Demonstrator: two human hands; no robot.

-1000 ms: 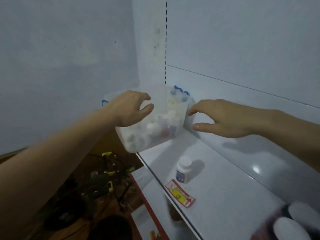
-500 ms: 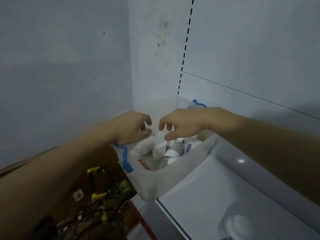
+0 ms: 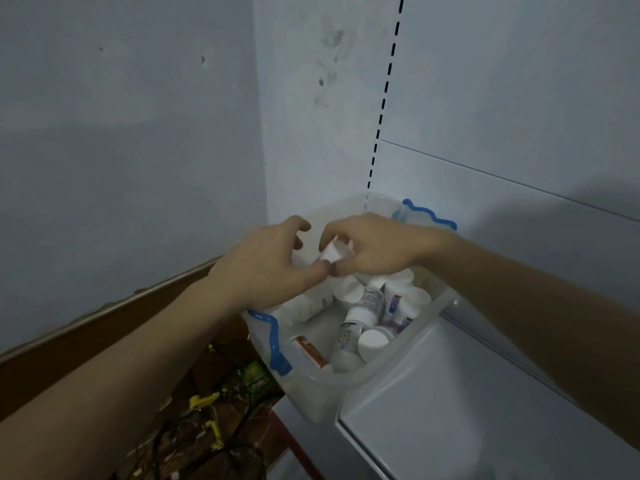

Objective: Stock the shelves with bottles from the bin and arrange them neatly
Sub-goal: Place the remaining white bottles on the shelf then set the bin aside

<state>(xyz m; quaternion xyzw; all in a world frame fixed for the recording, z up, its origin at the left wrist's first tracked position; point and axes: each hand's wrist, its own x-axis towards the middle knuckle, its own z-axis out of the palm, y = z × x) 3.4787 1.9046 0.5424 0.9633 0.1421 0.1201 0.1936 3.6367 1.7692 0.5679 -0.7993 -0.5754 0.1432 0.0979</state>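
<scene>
Hands (image 3: 325,261) meet over bin (image 3: 311,386), right pinching white bottle (image 3: 331,252).

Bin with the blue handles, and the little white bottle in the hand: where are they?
bin (image 3: 346,382), head view, clear front rim.
white bottle (image 3: 330,252), head view, its white end.
right hand (image 3: 375,249), head view, back of hand.

No text, brand or number could be read anywhere. The white plastic bottles (image 3: 367,306) lying in the translucent plastic bin with blue handles (image 3: 273,336) carried labels with blue and purple printing, but the print was too blurred and small to make out. A label with an orange-red band (image 3: 309,349) at the near left of the bin showed no legible lettering either. The green packet (image 3: 254,372) on the floor below the bin was likewise unreadable.
</scene>
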